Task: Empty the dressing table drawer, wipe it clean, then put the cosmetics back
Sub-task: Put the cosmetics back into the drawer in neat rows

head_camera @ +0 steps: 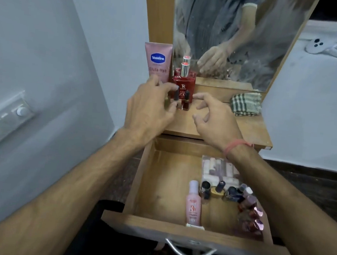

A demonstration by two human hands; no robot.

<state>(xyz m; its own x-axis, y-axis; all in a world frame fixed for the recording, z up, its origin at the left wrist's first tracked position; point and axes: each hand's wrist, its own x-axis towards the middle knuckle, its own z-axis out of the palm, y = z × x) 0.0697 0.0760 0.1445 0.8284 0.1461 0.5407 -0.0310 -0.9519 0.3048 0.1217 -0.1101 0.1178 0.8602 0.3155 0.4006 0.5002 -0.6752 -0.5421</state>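
Two hands: both up at the counter [245, 130], above the open drawer [157, 188].
Left hand [149, 107]: fingers curled around small nail polish bottles [183, 103] standing on the counter; looks like contact, but a firm grip is not clear.
Right hand [215, 119]: open, fingers spread and bent, holding nothing, just beside the same bottles.
Behind bottles: red perfume bottle [183, 81] and pink Vaseline tube [158, 61], both upright, close together against the mirror frame.
Cloth [246, 104]: checked, folded, at the right back of the counter.
Drawer contents: pink spray bottle [194, 203], a row of nail polishes [239, 198], a clear lipstick case [219, 169], all on the right side; left side bare.
Stage: judging by this, either emptying or refilling; cannot tell which.
Risk 1: the small bottles are crowded, so a finger nudge could topple them into the perfume bottle.
Risk 2: forearms cross over the drawer, so a dropped bottle would land among the glass polishes.
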